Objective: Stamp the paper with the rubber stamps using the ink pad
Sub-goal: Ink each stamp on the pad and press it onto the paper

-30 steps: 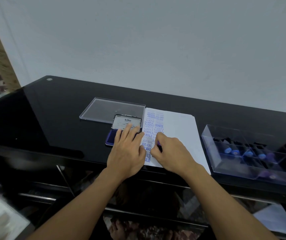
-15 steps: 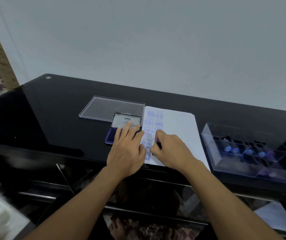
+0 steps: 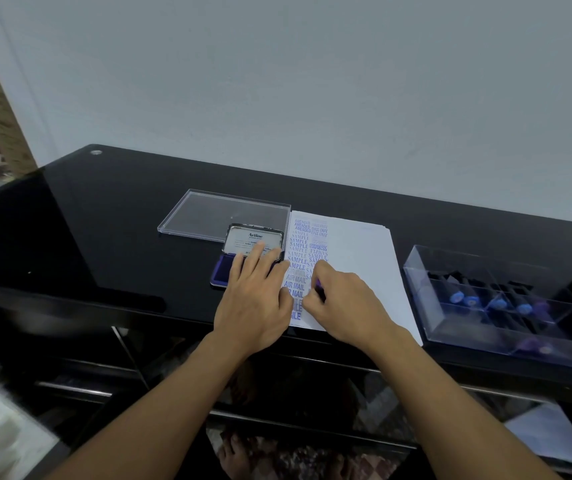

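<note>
Two hands meet mid-frame: our right hand (image 3: 343,306) is curled tight round a stamp (image 3: 318,285), of which we see only a purple sliver, down on the paper (image 3: 357,258) at its second print column. Our left hand (image 3: 257,299) lies flat on the ink pad (image 3: 220,275), fingers straight and slightly spread. We judge re-inking means going left, under those fingers.

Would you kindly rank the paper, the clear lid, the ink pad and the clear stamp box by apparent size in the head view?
1. clear stamp box, which runs to the frame's edge
2. paper
3. clear lid
4. ink pad, partly under the left hand, so close to the lid
</note>
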Tool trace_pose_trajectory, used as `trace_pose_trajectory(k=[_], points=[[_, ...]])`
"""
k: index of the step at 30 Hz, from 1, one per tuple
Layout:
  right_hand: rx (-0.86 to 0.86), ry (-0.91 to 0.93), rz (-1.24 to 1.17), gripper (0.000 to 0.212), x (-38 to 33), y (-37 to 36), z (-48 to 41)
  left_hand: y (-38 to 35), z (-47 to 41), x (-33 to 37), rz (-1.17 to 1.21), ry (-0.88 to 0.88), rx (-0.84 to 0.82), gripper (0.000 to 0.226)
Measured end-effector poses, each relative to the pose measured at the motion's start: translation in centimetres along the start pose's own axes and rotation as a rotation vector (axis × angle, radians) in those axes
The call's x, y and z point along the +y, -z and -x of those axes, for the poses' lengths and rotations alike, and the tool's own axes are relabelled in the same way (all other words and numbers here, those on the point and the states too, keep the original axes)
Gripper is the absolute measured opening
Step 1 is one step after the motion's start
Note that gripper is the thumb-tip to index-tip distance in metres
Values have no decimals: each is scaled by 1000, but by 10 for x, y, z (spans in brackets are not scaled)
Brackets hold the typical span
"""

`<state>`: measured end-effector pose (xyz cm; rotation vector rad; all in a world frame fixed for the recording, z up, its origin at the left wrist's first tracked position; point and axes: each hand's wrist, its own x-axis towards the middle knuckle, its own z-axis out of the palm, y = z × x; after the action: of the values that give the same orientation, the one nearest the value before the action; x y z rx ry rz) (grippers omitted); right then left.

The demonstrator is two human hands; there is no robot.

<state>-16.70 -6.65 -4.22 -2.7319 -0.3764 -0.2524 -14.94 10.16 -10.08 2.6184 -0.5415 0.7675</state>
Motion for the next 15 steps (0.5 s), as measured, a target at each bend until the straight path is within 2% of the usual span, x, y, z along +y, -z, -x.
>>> trace_pose_trajectory(k=[15], points=[[11, 4, -10, 21, 0, -1, 2, 0, 0, 0, 9, 5, -4, 42]])
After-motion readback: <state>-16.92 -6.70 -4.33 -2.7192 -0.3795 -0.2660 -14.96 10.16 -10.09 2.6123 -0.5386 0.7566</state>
